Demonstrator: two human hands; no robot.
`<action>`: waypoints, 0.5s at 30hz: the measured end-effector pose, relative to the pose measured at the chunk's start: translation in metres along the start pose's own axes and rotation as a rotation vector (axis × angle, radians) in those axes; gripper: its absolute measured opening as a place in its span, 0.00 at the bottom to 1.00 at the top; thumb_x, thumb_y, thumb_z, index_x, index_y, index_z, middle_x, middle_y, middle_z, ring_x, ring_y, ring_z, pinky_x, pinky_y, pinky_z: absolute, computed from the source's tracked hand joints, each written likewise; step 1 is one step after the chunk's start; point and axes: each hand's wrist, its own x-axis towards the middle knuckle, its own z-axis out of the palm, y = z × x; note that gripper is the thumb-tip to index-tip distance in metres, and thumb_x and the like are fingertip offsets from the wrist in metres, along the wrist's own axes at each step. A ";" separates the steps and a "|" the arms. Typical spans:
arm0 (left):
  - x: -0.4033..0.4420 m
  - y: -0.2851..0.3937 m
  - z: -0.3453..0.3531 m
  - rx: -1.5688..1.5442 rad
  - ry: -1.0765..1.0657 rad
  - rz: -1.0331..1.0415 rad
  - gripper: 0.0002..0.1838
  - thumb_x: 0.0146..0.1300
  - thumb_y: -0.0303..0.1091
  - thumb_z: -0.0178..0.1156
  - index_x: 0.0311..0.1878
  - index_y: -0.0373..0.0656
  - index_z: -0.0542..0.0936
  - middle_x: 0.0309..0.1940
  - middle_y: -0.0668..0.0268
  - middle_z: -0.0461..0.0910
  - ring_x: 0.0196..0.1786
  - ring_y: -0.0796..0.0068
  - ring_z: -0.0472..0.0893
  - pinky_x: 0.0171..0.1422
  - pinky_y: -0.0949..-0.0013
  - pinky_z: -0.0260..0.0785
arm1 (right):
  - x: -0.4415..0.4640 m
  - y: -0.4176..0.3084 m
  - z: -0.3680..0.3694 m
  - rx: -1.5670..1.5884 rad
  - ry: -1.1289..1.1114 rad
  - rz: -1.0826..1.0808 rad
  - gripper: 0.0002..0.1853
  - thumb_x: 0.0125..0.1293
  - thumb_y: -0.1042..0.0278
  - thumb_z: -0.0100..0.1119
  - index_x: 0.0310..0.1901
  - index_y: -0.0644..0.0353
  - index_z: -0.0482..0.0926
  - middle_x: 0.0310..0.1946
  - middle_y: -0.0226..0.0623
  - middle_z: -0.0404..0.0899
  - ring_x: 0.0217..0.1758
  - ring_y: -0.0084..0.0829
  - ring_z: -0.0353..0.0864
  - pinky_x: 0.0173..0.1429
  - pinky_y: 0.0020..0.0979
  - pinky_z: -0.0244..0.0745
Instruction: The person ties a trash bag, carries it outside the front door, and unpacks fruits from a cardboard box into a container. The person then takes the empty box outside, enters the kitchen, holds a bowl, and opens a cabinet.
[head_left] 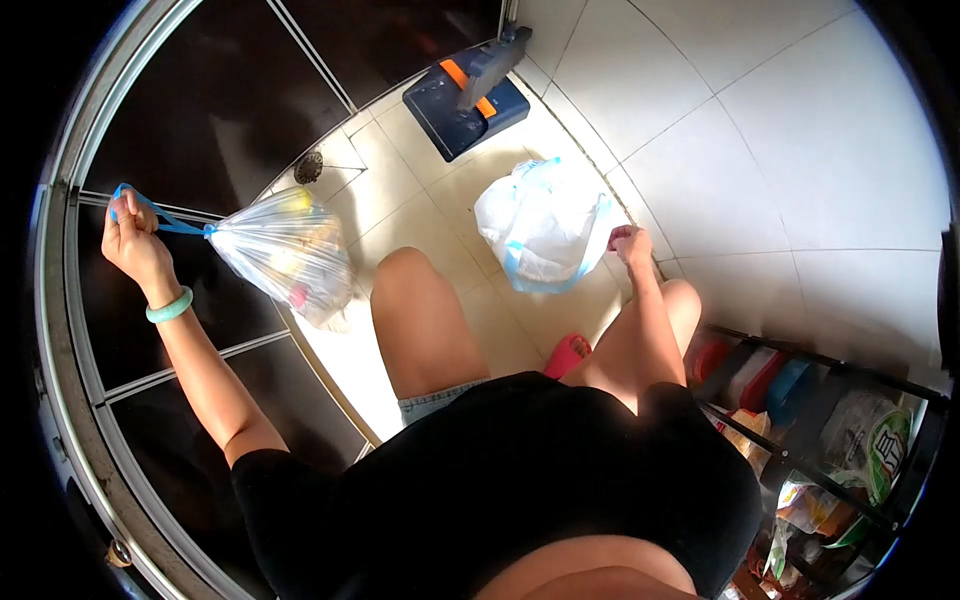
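Observation:
At the left, my left hand (137, 235) is closed around the blue drawstring of a filled, translucent garbage bag (285, 255). The bag's neck is cinched where the blue string meets it, and yellow and pink items show through the plastic. On my right, a white garbage bag (540, 225) with a light blue drawstring band stands with its mouth open on the tiled floor. My right hand (630, 245) is at that bag's right edge, fingers curled together beside the rim. Whether the fingers pinch the plastic is hard to make out.
A dark blue dustpan-like box (440, 115) with an orange strip stands ahead by the wall. A round floor drain (308, 168) lies near the dark cabinet panels (190, 110). At the lower right is a black rack (800, 460) with packages. A pink slipper (568, 355) shows below me.

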 end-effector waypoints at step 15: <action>-0.001 0.011 -0.002 0.047 0.003 0.071 0.14 0.69 0.32 0.44 0.28 0.35 0.70 0.16 0.73 0.58 0.18 0.85 0.52 0.22 0.78 0.42 | -0.033 -0.021 0.023 -0.222 0.344 -0.097 0.10 0.47 0.70 0.61 0.31 0.63 0.74 0.26 0.44 0.78 0.29 0.41 0.77 0.38 0.37 0.72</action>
